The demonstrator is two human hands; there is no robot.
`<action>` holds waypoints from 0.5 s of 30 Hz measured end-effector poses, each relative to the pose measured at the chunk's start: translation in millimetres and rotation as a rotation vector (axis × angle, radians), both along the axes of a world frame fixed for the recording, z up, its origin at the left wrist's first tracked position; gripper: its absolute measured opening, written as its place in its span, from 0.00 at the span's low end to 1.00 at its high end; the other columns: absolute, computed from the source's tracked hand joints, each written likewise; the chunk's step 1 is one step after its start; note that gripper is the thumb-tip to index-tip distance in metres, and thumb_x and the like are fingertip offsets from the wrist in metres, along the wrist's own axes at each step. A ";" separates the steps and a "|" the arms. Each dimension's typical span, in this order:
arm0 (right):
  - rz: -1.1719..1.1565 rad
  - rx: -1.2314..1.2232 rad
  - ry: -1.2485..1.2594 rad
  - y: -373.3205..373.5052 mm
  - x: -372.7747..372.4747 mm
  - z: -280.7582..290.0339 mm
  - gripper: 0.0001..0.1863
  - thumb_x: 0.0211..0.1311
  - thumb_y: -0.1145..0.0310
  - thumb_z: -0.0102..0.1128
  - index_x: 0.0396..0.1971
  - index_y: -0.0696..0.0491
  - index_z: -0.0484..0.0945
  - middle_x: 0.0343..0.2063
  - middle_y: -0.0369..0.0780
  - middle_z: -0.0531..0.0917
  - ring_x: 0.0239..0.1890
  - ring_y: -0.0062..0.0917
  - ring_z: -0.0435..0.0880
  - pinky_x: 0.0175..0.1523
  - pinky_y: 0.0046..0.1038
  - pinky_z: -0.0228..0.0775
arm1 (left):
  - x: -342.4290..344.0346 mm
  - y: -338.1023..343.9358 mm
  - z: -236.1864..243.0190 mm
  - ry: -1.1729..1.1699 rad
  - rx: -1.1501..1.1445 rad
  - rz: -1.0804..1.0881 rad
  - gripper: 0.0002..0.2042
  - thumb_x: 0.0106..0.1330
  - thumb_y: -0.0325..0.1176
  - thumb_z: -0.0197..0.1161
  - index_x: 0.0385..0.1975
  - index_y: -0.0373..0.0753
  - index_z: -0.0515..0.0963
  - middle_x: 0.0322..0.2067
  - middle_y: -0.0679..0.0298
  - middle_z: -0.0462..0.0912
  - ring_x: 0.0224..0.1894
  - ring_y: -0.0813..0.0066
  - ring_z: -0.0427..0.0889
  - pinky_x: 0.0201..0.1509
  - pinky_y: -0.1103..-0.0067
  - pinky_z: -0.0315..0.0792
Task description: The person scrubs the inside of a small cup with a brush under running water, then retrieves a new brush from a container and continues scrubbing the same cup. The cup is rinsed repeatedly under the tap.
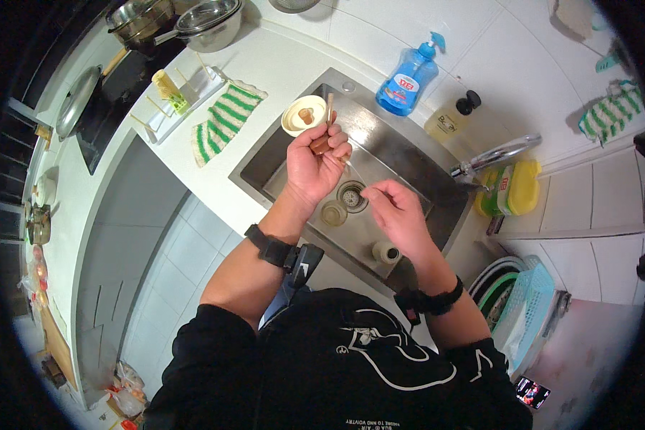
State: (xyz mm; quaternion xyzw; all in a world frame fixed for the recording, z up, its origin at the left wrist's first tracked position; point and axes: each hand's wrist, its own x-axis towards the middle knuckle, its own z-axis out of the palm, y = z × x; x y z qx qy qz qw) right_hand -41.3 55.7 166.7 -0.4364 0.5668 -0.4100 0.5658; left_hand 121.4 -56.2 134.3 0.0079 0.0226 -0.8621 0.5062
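Over sink (401, 154), left hand (315, 168) grips brown sausage (320, 145).

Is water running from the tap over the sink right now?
Off, as far as it shows: no stream falls from the tap into the sink.

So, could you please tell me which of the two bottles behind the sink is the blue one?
The blue bottle with the pump top stands left of the smaller yellowish, black-capped bottle, farther from the tap.
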 end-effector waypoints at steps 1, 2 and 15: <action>0.000 -0.014 -0.036 -0.3 1.1 1.4 0.09 0.70 0.67 0.57 0.38 0.58 0.79 0.19 0.28 0.72 0.19 0.10 0.66 0.23 0.17 0.55 | -0.7 0.5 0.0 0.000 0.023 0.024 0.14 0.69 0.27 0.50 0.52 0.29 0.70 0.31 0.66 0.68 0.30 0.78 0.66 0.34 0.80 0.63; -0.017 0.000 -0.055 -0.6 1.3 2.9 0.09 0.70 0.67 0.57 0.37 0.58 0.79 0.19 0.28 0.72 0.19 0.10 0.66 0.23 0.17 0.55 | -0.4 0.1 0.3 0.020 0.033 0.085 0.14 0.69 0.27 0.50 0.52 0.29 0.69 0.31 0.66 0.68 0.30 0.78 0.66 0.34 0.80 0.63; 0.015 0.208 -0.344 -10.1 -9.2 14.8 0.08 0.69 0.67 0.59 0.38 0.57 0.80 0.18 0.25 0.67 0.17 0.07 0.60 0.21 0.16 0.46 | -11.7 0.3 10.3 -0.107 0.047 -0.148 0.15 0.69 0.27 0.52 0.53 0.31 0.71 0.33 0.62 0.75 0.30 0.75 0.69 0.33 0.80 0.66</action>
